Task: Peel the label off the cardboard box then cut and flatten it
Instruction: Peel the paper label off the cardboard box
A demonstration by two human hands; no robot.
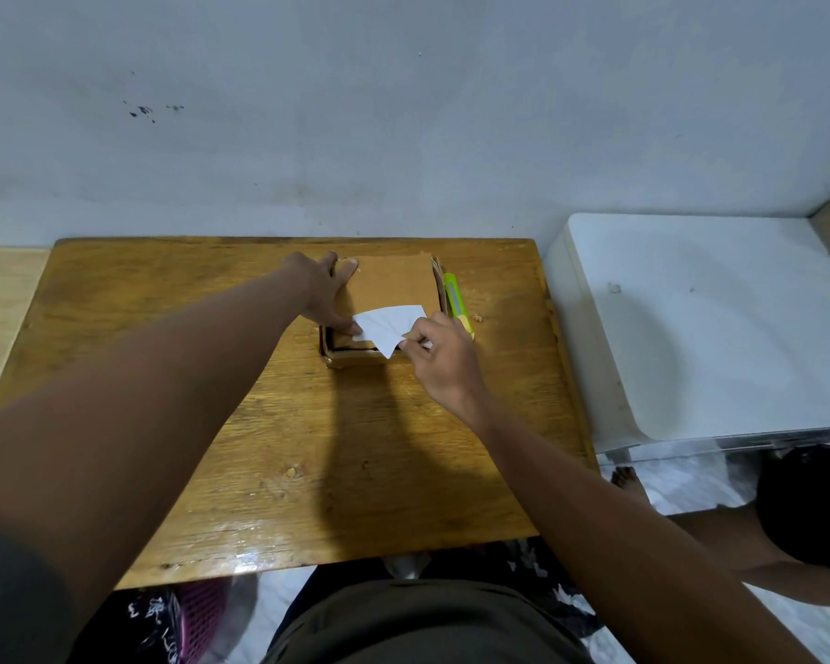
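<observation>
1. The flat brown cardboard box (394,289) lies near the far edge of the wooden worktop (240,424), about midway along it, close to the wall. It sits within reach of both arms, so one can steady it while the other peels.

2. The left hand (324,292) lies over the box's left side with fingers straight and spread, holding nothing. One finger presses the top face beside the label's left edge. This looks meant to pin the light box down so that it does not lift or slide under the pull.

3. The right hand (439,349) grips a corner of the white paper label (389,325) in a pinch between thumb and fingertips, at the near edge of the box. Holding by a corner gives a small starting point, so the sheet can come away in one strip rather than tear.

4. The label stands partly raised over the box's near half, with its lower corner hanging past the near edge. Whether any of it is still stuck cannot be told.

5. A lime-green utility knife (457,304) lies on the worktop just beside the box's right side, untouched. It seems kept ready for the cutting step, which has not begun.
</observation>
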